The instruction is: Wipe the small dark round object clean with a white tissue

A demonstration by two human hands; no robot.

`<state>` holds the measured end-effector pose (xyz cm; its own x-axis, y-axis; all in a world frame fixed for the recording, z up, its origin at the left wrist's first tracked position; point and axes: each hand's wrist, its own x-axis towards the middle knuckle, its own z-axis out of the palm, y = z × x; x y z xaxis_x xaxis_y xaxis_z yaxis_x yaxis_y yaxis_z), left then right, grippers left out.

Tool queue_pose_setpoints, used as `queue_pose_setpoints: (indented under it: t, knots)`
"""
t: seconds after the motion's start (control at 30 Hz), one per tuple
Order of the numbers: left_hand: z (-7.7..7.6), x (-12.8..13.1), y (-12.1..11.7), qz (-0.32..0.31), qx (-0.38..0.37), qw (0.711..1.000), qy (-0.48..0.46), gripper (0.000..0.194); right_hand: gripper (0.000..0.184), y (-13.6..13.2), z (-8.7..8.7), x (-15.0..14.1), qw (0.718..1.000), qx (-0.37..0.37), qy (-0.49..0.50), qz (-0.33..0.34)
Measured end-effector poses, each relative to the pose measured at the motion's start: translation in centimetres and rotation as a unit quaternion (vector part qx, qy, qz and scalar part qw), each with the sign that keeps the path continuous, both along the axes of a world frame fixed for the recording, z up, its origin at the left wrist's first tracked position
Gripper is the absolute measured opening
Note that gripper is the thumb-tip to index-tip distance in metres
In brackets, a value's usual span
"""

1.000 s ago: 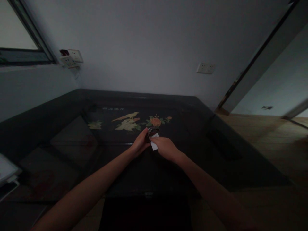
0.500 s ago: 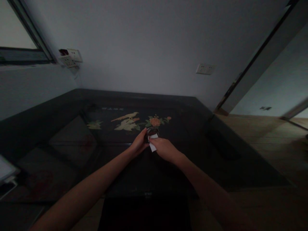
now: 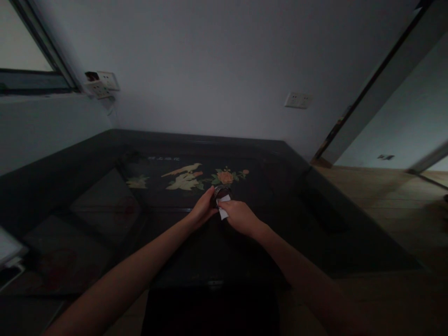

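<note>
My left hand is closed around the side of a small, dark, round object with a shiny rim, perhaps glass; the dim light hides its exact kind. A white piece of paper or cloth is pinched in my right hand, against the near side of that object. Both hands meet over the middle of a dark, glossy tabletop. Just beyond them a picture of birds and flowers decorates the surface. My fingertips are partly hidden by the white piece and the object.
A white item stands at the left edge. On the table's right part lies a dark, long shape, hard to make out. Behind the table rises a wall with a socket and further sockets at the left corner.
The white piece and my right fingers have shifted very slightly against the round object. Both arms stay almost where they were.
</note>
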<state>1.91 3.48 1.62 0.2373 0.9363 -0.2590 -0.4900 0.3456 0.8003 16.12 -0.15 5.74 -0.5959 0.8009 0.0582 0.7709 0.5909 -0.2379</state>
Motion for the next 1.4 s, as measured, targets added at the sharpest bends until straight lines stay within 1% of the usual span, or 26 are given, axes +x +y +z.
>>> queue_pose_setpoints:
  t: [0.07, 0.1, 0.2, 0.27, 0.3, 0.37, 0.47, 0.57, 0.67, 0.73, 0.8, 0.9, 1.03, 1.13, 1.2, 1.27, 1.33, 1.4]
  knots:
    - [0.0, 0.1, 0.1, 0.012, -0.009, 1.0, 0.002, 0.031, 0.041, 0.3, -0.2, 0.1, 0.995, -0.043, 0.092, -0.005]
    - [0.0, 0.1, 0.1, 0.018, -0.015, 1.0, 0.002, 0.031, 0.042, 0.4, -0.4, 0.1, 0.987, -0.062, 0.146, -0.007]
    - [0.0, 0.1, 0.1, 0.027, -0.022, 0.999, -0.001, 0.03, 0.041, 0.9, -1.3, 0.0, 0.95, -0.102, 0.293, -0.021]
    - [0.0, 0.1, 0.0, 0.025, -0.021, 0.999, -0.006, 0.029, 0.04, 1.0, -1.8, -0.2, 0.933, -0.11, 0.34, -0.037]
    - [0.0, 0.1, 0.0, 0.024, -0.02, 0.999, -0.008, 0.029, 0.04, 1.0, -1.9, -0.3, 0.932, -0.109, 0.343, -0.043]
    - [0.0, 0.1, 0.0, 0.021, -0.017, 1.0, -0.011, 0.029, 0.041, 0.8, -1.9, -0.5, 0.945, -0.099, 0.308, -0.046]
    - [-0.2, 0.1, 0.1, 0.018, -0.012, 0.999, -0.023, 0.03, 0.044, 0.4, -1.3, -0.5, 0.978, -0.072, 0.191, -0.035]
    - [-0.3, 0.1, 0.2, 0.01, -0.008, 0.999, -0.033, 0.031, 0.042, 0.2, -0.5, 0.0, 0.997, -0.035, 0.066, -0.006]
    - [-0.2, 0.0, 0.1, -0.002, -0.007, 1.0, -0.028, 0.032, 0.042, 0.2, 0.2, 0.4, 0.999, 0.003, -0.024, 0.03]
    - [-0.1, -0.1, 0.0, -0.005, -0.008, 1.0, -0.022, 0.033, 0.04, 0.1, 0.5, 0.4, 0.996, 0.03, -0.069, 0.038]
    - [-0.2, -0.2, 0.0, -0.006, -0.006, 1.0, -0.021, 0.032, 0.036, -0.1, 0.5, 0.0, 0.993, 0.055, -0.101, 0.029]
    - [-0.3, -0.3, 0.1, -0.014, -0.003, 1.0, -0.022, 0.033, 0.032, -0.4, 0.2, -0.7, 0.989, 0.087, -0.118, 0.003]
    - [-0.3, -0.1, 0.1, -0.012, -0.001, 1.0, -0.021, 0.033, 0.032, -0.7, -0.4, -1.3, 0.987, 0.103, -0.118, -0.017]
    - [-0.2, 0.1, 0.1, -0.009, -0.004, 1.0, -0.027, 0.033, 0.036, -0.7, -0.5, -1.1, 0.994, 0.075, -0.078, -0.024]
    - [-0.1, 0.1, 0.0, -0.005, -0.006, 0.999, -0.032, 0.032, 0.041, -0.6, -0.5, -0.8, 0.999, 0.038, -0.017, -0.032]
    - [-0.1, 0.1, 0.0, 0.002, -0.009, 0.999, -0.032, 0.032, 0.043, -0.3, -0.7, -0.6, 0.997, -0.006, 0.069, -0.041]
    - [-0.2, 0.0, 0.0, 0.009, -0.011, 1.0, -0.026, 0.031, 0.039, 0.1, -1.1, -0.5, 0.984, -0.051, 0.163, -0.045]
    - [-0.2, -0.1, 0.1, 0.014, -0.014, 1.0, -0.022, 0.031, 0.035, 0.4, -1.4, -0.5, 0.967, -0.081, 0.236, -0.044]
